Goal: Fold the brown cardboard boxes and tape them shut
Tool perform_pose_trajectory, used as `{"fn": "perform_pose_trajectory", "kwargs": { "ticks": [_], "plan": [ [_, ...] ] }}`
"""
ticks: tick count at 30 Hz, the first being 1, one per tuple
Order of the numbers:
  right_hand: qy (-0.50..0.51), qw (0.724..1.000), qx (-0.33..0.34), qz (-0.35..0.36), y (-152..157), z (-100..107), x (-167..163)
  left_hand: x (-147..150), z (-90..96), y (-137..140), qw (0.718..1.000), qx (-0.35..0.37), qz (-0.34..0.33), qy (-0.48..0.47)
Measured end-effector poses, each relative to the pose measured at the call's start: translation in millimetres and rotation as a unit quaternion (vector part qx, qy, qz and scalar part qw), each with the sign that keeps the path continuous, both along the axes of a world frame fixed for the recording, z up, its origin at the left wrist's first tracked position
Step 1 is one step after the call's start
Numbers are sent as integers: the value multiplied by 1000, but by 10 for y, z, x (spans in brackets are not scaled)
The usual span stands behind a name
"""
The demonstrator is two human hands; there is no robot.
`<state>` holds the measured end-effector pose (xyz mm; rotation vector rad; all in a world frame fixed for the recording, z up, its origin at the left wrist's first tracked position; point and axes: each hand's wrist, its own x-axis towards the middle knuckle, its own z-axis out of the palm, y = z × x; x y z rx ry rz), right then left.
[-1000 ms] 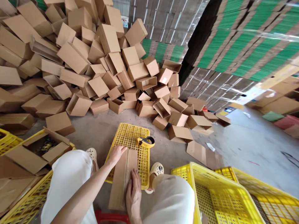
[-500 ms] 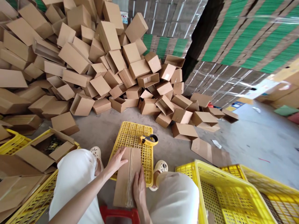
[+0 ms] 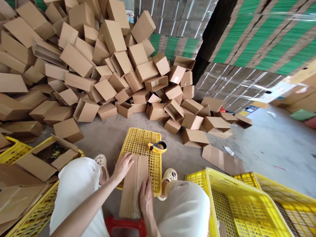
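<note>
A brown cardboard carton [image 3: 129, 191] lies at the lower centre of the frame, between the two hands, on a yellow perforated crate [image 3: 138, 135]. The left hand [image 3: 123, 167] is open, its fingers loosely spread at the carton's upper left edge. The right hand [image 3: 147, 196] is laid nearly flat along the carton's right side, fingers extended and close together; it is not curled around anything.

The carton is long and narrow, its flaps closed, with a lengthwise seam under a strip of clear, shiny, slightly wrinkled tape [image 3: 137, 187]. Its near end reaches past the crate toward a red stool [image 3: 125, 223] at the bottom of the frame. A yellow and black tape dispenser [image 3: 157, 147] rests on the crate just beyond the carton's far end.

The carton's underside is hidden, and the right hand covers part of its side. The stool is cut off by the bottom edge. At the left, dark and yellowish contents in an open carton [image 3: 36, 166] are hard to make out.
</note>
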<state>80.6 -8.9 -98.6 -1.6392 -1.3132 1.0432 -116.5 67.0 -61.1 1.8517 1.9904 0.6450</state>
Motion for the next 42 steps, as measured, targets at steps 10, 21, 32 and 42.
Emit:
{"fn": "perform_pose_trajectory", "kwargs": {
  "ticks": [10,21,32,42],
  "plan": [
    [16,1000,6,-15,4,-11,-10,-70,39,482,998,-48,-27,-24],
    [20,1000,3,-13,11,14,-14,-82,-32,198,997,-43,-47,-32],
    [6,1000,11,7,11,-12,-7,21,-38,-333,993,-94,-64,-24],
    [25,1000,13,-6,5,36,-14,337,-207,-1000,989,25,-90,114]
  ]
}}
